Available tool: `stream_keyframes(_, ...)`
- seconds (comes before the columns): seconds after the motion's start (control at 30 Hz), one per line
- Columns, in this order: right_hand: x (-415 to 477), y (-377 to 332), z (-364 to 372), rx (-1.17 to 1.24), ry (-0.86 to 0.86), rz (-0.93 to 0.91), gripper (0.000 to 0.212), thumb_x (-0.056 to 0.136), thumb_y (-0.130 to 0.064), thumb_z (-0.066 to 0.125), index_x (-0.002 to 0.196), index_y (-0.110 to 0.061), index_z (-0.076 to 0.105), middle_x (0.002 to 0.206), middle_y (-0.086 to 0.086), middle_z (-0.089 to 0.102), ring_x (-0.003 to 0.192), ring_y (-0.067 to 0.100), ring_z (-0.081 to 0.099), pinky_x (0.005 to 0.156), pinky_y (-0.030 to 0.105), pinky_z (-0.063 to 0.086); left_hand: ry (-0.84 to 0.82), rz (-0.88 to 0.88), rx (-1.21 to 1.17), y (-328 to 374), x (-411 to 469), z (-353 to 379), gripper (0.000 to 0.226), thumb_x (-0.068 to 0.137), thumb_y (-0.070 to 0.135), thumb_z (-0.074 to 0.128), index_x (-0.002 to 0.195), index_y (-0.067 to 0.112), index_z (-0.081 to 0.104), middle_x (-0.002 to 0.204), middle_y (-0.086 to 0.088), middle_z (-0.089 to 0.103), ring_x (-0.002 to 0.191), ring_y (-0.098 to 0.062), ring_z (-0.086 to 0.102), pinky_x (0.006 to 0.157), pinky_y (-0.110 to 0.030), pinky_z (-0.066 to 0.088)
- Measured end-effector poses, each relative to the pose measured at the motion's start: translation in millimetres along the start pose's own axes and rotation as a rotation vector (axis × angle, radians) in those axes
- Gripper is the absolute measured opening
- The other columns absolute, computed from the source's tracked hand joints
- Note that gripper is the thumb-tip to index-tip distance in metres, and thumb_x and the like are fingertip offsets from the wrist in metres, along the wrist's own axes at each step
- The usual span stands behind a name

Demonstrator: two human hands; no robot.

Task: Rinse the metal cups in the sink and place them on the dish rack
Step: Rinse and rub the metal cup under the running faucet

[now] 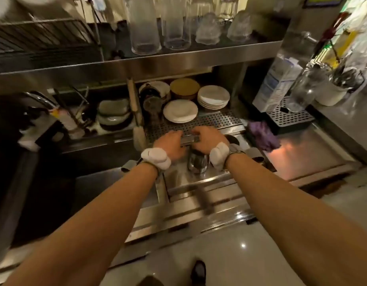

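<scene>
A shiny metal cup [197, 164] stands on the steel counter just in front of the perforated dish rack [215, 120]. My right hand [206, 141] covers the cup's top from above, its fingers curled at the rack's front rail. My left hand [169, 143] lies beside it on the left, fingers spread over the same rail and holding nothing. How the right fingers grip the cup is hidden under the hand. Both wrists wear white bands. Two more dark round cup rims [232, 139] [258, 159] show to the right of my right wrist.
Stacks of plates [180, 110] [214, 97] sit at the rack's back. A purple cloth [263, 137] lies to the right and a brush [139, 134] leans at the left. The dark sink [46, 182] is lower left. Glasses [145, 27] stand on the shelf above and a carton [275, 83] at right.
</scene>
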State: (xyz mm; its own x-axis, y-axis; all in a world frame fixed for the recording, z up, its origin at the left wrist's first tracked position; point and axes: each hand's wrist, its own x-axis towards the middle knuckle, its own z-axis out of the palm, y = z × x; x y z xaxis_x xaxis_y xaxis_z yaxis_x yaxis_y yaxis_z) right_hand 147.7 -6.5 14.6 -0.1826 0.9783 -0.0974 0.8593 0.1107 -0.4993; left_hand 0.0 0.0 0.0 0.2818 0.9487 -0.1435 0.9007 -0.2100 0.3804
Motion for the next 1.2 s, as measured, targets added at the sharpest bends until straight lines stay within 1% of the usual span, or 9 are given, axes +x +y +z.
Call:
stream_keyframes(0.23,26,18,16,-0.009,-0.144,-0.015,0.042,0.076,-0.027,0.073,0.116,-0.018,0.064,0.114,0.007,0.069,0.105,0.026,0.064,0.082,0.028,0.047,-0.131,-0.013,-0.072,2,15,18,0.044,0.085,0.039,0.057,0.126,0.023,0.056,0.126,-0.004,0.063,0.111,-0.026,0.062,0.095,-0.041,0.051)
stream_keyframes(0.4,46,21,29,-0.196,-0.293,-0.053,0.045,0.072,-0.023,0.075,0.115,-0.015,0.066,0.114,0.008,0.068,0.101,0.027,0.065,0.075,0.027,0.046,-0.147,-0.033,-0.084,-15,20,33,0.059,0.079,0.040,0.061,0.135,0.034,0.045,0.133,-0.003,0.059,0.120,-0.026,0.058,0.099,-0.043,0.049)
stream_keyframes(0.53,53,22,28,-0.178,-0.327,-0.054,0.037,0.075,-0.022,0.073,0.112,-0.015,0.069,0.109,0.009,0.069,0.099,0.027,0.066,0.080,0.030,0.051,-0.237,-0.034,-0.058,-17,17,30,0.056,0.087,0.029,0.063,0.139,0.020,0.044,0.131,-0.010,0.059,0.117,-0.029,0.059,0.098,-0.037,0.048)
stream_keyframes(0.63,58,8,16,-0.118,-0.253,-0.069,0.032,0.072,-0.034,0.075,0.097,-0.014,0.072,0.094,0.009,0.070,0.086,0.026,0.066,0.075,0.032,0.054,-0.292,-0.012,-0.152,-16,12,19,0.060,0.080,0.026,0.073,0.133,0.012,0.047,0.126,-0.012,0.061,0.114,-0.028,0.059,0.097,-0.037,0.048)
stream_keyframes(0.8,64,-41,12,-0.090,-0.179,-0.150,0.038,0.068,-0.041,0.072,0.084,-0.007,0.071,0.080,0.014,0.071,0.074,0.028,0.067,0.065,0.041,0.058,-0.090,-0.095,-0.301,-29,-12,-6,0.079,0.063,0.036,0.085,0.129,0.018,0.046,0.112,0.004,0.057,0.100,-0.015,0.058,0.081,-0.028,0.047)
stream_keyframes(0.9,60,-74,20,-0.053,-0.211,-0.197,0.040,0.070,-0.041,0.071,0.085,-0.004,0.069,0.080,0.015,0.070,0.074,0.030,0.067,0.063,0.041,0.058,0.037,-0.196,-0.283,-56,-30,-15,0.076,0.064,0.046,0.081,0.129,0.023,0.048,0.117,0.000,0.063,0.102,-0.020,0.063,0.083,-0.033,0.052)
stream_keyframes(1.0,58,-101,32,0.017,-0.264,-0.219,0.035,0.074,-0.041,0.069,0.080,-0.007,0.066,0.077,0.010,0.066,0.071,0.026,0.063,0.061,0.034,0.054,0.026,-0.233,-0.272,-80,-47,-30,0.069,0.066,0.043,0.081,0.126,0.024,0.053,0.117,-0.004,0.067,0.105,-0.024,0.065,0.089,-0.039,0.054)
stream_keyframes(1.1,56,-134,50,0.058,-0.314,-0.232,0.034,0.083,-0.042,0.061,0.099,-0.013,0.069,0.095,0.007,0.068,0.087,0.023,0.065,0.078,0.036,0.057,0.016,-0.240,-0.276,-109,-73,-45,0.067,0.068,0.031,0.082,0.127,0.019,0.054,0.122,-0.005,0.065,0.111,-0.024,0.062,0.096,-0.039,0.051)
stream_keyframes(1.2,58,-156,63,0.037,-0.393,-0.239,0.034,0.087,-0.026,0.057,0.117,-0.012,0.063,0.108,0.011,0.066,0.096,0.026,0.064,0.085,0.038,0.055,-0.023,-0.245,-0.286,-138,-90,-55,0.069,0.068,0.023,0.083,0.129,0.016,0.052,0.123,-0.006,0.063,0.114,-0.024,0.060,0.097,-0.035,0.049)
